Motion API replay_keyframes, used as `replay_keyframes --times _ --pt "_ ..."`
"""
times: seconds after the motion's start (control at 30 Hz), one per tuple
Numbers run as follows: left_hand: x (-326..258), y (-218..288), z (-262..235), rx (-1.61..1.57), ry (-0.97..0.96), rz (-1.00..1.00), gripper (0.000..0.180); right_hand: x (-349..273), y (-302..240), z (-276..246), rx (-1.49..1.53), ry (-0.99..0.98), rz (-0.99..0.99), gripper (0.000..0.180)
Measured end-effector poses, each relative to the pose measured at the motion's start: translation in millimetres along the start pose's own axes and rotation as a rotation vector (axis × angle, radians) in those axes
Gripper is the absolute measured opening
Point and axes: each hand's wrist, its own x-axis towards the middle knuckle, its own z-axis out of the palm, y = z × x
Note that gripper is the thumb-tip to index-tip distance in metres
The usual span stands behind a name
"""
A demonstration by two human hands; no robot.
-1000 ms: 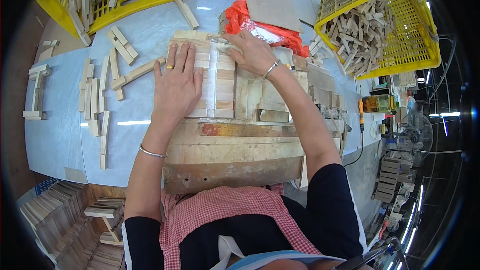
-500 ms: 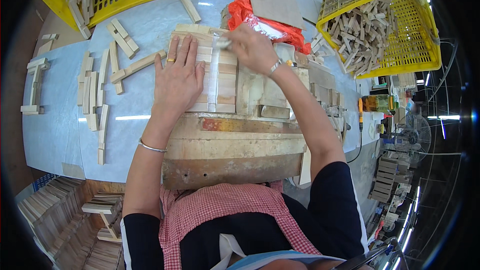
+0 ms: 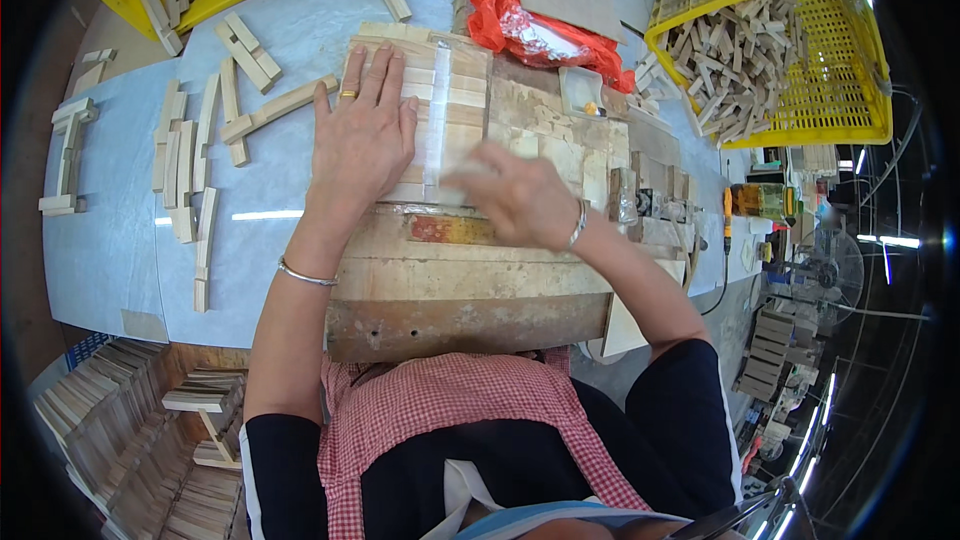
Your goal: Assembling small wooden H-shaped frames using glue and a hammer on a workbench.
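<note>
Blue-grey tabletop (image 3: pixel 110 270) spreads out wide under you, and at its middle lies the row of wooden strips (image 3: pixel 466 75), side by side on a worn wooden base (image 3: pixel 460 315). Down their faces runs one white band (image 3: pixel 438 105), top to bottom, so that line looks all but laid; whether it's tape or a coating, I can't tell. Bare wood shows either side, and whatever's under your palm stays hidden. Your left hand (image 3: pixel 365 130) presses flat, fingers spread, gripping nothing! Your right hand (image 3: pixel 525 195), blurred, curls around a small pale object (image 3: pixel 460 180) at the band's near end; what it is, I can't make out. Now the edges: right of the strips there's worn board to move over, as far as the small pale tray (image 3: pixel 580 90). Beyond the far right corner, red plastic (image 3: pixel 490 25) crowds you. Leftward it's tighter, a loose notched piece (image 3: pixel 285 108) reaching almost to your fingers, and a yellow crate (image 3: pixel 840 90) standing off far right
</note>
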Motion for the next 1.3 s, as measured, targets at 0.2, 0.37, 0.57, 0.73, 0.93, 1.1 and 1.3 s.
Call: replay_keyframes --times 0.2,0.37,0.57,0.73,0.93,1.1,1.3 --pt "0.8 1.3 -6.0 0.033 -0.067 -0.003 0.048 53.6 50.4 -16.7 0.044 0.187 0.032 0.02" --pt "-1.4 0.3 -2.4 0.016 -0.02 0.006 0.048 101.3 60.6 -2.8 -0.185 0.053 0.214 0.022" --pt "-0.7 0.5 -4.5 -0.013 0.003 0.017 0.047 45.2 13.3 -7.5 -0.121 -0.106 0.031 0.024" --pt "-0.1 -0.1 -7.4 -0.001 -0.062 -0.019 0.046 33.8 -2.8 -12.0 -0.041 -0.081 -0.011 0.029" --pt "1.7 1.1 -5.3 -0.001 -0.047 -0.007 0.046 25.0 -13.4 -17.5 -0.07 -0.141 -0.026 0.03" --pt "1.0 0.1 -12.2 0.003 -0.062 -0.001 0.048 91.0 49.2 -60.3 -0.289 0.187 -0.004 0.025" --pt "2.4 4.5 -15.1 -0.001 -0.082 0.005 0.049 141.8 101.5 -35.4 -0.743 -0.444 -0.101 0.023"
